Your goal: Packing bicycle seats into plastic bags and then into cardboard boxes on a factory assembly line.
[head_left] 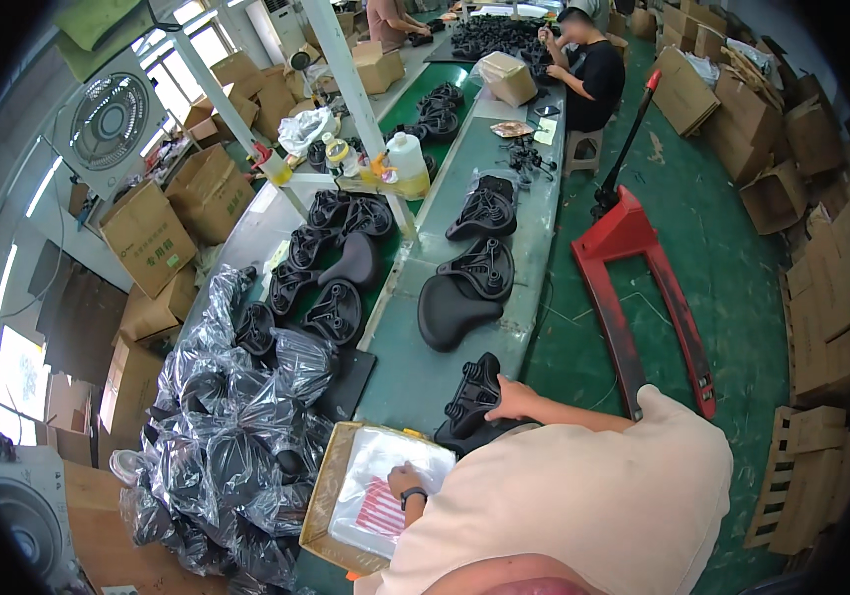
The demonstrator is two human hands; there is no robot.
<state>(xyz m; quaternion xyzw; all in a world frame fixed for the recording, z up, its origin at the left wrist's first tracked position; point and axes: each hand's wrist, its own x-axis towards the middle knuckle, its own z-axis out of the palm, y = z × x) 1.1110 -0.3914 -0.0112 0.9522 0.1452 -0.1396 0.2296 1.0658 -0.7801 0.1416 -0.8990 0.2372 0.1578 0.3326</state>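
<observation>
My right hand (516, 399) grips the edge of a black bicycle saddle (472, 390), which is tipped so that its underside shows. Just below it, partly behind my body, lies another black saddle (464, 434). Over an open cardboard box (321, 496) my left hand (407, 480), with a dark watch on the wrist, has its fingers curled against the top of a stack of clear plastic bags (377, 508) with red print. Further up the bench are a smooth-topped saddle (456, 313) and an upturned saddle (479, 268).
Many plastic-wrapped saddles (236, 426) are heaped left of the box. Bare saddles (334, 312) stand on the green belt beside a white post (345, 79). A red pallet truck (623, 238) is on the floor at right. A co-worker (593, 74) sits at the far bench.
</observation>
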